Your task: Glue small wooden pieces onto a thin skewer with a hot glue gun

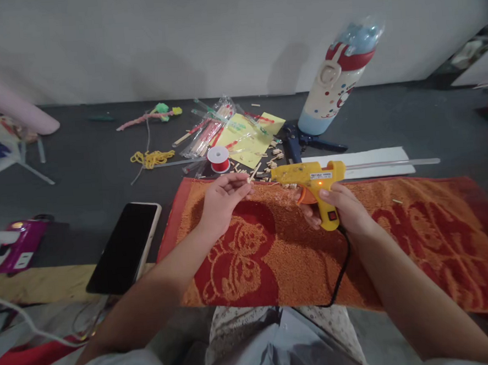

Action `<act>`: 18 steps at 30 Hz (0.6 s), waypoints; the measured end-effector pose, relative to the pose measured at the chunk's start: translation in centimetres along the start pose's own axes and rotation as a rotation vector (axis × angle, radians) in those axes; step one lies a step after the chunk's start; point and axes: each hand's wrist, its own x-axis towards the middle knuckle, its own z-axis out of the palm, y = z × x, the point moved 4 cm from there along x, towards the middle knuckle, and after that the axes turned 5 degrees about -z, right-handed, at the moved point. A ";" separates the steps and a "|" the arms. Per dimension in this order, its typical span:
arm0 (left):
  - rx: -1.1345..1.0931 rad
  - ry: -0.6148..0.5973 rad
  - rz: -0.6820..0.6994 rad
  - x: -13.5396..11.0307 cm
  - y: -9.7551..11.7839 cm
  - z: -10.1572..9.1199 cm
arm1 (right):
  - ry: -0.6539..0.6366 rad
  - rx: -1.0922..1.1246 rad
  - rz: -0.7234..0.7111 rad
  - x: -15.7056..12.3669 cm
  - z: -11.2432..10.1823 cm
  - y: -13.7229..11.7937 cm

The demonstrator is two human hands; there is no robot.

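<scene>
Glue gun, yellow moulded plastic, 3 o'clock of view centre, right hand fingers clamped round its grip, left hand fingers pinching a slim pale wooden stick beside the nozzle, looped terry towel beneath, cylindrical bottle at 1 o'clock of gun.

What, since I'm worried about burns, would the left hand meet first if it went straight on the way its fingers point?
Ahead of the left hand, probably the nozzle of the yellow glue gun in the right hand, though depth is unclear.
</scene>
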 end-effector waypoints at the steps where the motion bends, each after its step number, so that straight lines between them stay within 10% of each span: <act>1: 0.000 0.003 0.001 0.0 0.0 0.0 | 0.000 0.005 0.001 0.0 0.0 0.0; 18: -0.009 0.031 0.150 0.2 -0.1 -0.6 | -0.049 0.005 0.041 -0.1 0.4 0.4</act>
